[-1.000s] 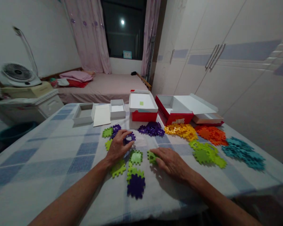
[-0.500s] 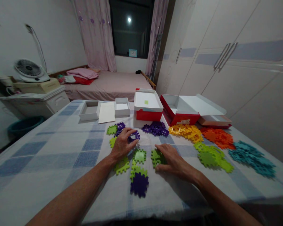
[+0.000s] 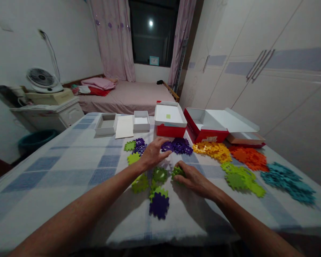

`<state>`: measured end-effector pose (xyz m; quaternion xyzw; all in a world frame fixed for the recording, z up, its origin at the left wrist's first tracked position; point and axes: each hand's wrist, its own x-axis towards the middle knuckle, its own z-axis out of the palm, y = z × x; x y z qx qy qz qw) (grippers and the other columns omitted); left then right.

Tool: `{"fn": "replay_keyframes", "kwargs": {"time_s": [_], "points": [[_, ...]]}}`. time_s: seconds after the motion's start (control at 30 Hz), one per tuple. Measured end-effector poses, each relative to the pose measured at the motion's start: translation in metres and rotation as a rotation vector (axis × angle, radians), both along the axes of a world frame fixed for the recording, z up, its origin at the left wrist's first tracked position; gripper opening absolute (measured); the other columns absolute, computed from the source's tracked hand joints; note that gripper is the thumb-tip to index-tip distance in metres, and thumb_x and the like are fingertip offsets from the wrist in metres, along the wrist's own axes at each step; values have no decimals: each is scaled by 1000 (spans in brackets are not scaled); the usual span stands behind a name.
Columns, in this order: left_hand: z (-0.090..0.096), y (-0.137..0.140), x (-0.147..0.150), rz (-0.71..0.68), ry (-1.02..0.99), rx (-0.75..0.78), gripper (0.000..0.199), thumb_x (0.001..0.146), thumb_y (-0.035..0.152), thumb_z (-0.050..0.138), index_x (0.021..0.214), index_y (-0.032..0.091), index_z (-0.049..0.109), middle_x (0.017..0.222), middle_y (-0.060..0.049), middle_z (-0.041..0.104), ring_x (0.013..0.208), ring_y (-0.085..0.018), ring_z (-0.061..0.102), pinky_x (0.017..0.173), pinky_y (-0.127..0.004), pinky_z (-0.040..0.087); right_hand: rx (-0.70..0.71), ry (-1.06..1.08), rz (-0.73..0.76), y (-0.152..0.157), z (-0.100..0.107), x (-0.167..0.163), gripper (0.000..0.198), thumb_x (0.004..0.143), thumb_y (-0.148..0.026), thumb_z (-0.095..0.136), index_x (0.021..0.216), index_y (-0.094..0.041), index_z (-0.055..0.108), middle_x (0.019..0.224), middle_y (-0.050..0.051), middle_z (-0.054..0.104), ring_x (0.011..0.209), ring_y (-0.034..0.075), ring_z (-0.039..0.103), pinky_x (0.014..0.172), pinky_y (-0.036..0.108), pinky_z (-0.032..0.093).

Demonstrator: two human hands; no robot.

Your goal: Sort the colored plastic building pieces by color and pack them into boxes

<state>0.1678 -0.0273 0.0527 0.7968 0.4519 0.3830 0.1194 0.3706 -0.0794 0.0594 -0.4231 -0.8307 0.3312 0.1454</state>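
Observation:
My left hand point(image 3: 154, 154) has its thumb and fingers apart at the left end of a heap of purple notched puzzle tiles point(image 3: 180, 145). Whether it touches a tile there is unclear. My right hand point(image 3: 194, 176) grips a green notched tile point(image 3: 178, 172) just above the cloth, its fingers over the top and thumb at the near side. Between the hands lies another green tile point(image 3: 159, 174), with a solid purple tile point(image 3: 159, 206) at the near end of that column. Left of it are a lime tile point(image 3: 139, 183) and, farther off, green and purple tiles point(image 3: 130, 145).
Heaps of yellow point(image 3: 212, 151), orange point(image 3: 248, 158), lime point(image 3: 242, 178) and teal tiles point(image 3: 287, 182) lie to the right. Behind stand small white boxes point(image 3: 106, 129), a red-and-white box point(image 3: 171, 132) and an opened red box point(image 3: 210, 135). A checked cloth point(image 3: 69, 185) covers the table.
My left hand has moved right and away from me, from a purple tile toward the purple heap. My right hand has closed more around the green tile, which is now tilted. The view has shifted slightly.

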Motion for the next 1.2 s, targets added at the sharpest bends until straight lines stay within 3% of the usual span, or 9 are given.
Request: {"fn": "replay_keyframes", "kwargs": {"time_s": [0.13,0.23,0.33,0.43,0.57,0.73,0.87,1.0,1.2], "points": [[12,24,4,12,30,10,50,85,30,58,130,11,47,132,-14,52,128,-24,46,108,-39,37,41,17,76,8,3,-27,8,87,-27,49,87,-19,46,92,2,53,84,16,50,75,29,40],[9,16,-9,97,53,5,42,87,27,52,125,8,52,126,-16,55,121,-26,51,104,-43,41,87,-105,138,12,1,-43,10,84,-24,54,89,-19,47,99,5,52,94,19,48,82,34,39],[-1,-17,-31,82,112,-13,29,85,26,54,111,15,62,112,-11,62,104,-25,60,95,-42,48,136,-218,134,12,-1,-49,13,82,-23,57,87,-18,46,96,6,51,93,21,48,82,36,39],[-12,-60,-54,26,170,-39,23,84,29,56,104,23,65,102,-6,66,93,-23,64,84,-40,54,150,-154,107,8,-7,-48,16,80,-21,58,90,-19,45,98,5,49,91,19,48,81,32,41],[-27,-106,-66,-56,256,-68,37,83,40,60,119,30,59,119,-6,62,106,-23,61,89,-35,53,163,17,49,0,-16,-42,22,79,-20,59,97,-21,45,103,4,49,96,18,50,85,31,43],[-46,-135,-44,-145,350,79,71,69,45,71,133,31,45,132,-12,54,115,-31,56,91,-44,52,143,125,-230,-5,-9,1,54,79,-21,55,130,-21,36,104,4,58,95,19,56,87,32,45],[-49,-138,-23,-135,411,139,66,61,32,75,123,26,53,117,-12,62,105,-31,60,87,-45,54,258,19,-468,-3,-8,70,45,80,-30,51,123,-18,47,123,11,56,111,25,53,97,42,41],[-42,-133,-14,-133,404,70,58,64,25,72,118,24,54,111,-10,64,101,-28,60,87,-43,53,385,-174,-552,0,-24,125,41,82,-32,48,120,-18,51,117,13,59,107,27,55,96,48,42],[-41,-131,-15,-148,353,26,56,68,25,72,120,21,52,109,-10,64,98,-26,59,84,-42,53,694,-321,-599,-2,-29,127,37,86,-36,46,115,-15,56,119,19,53,118,35,45,100,55,37]]}}
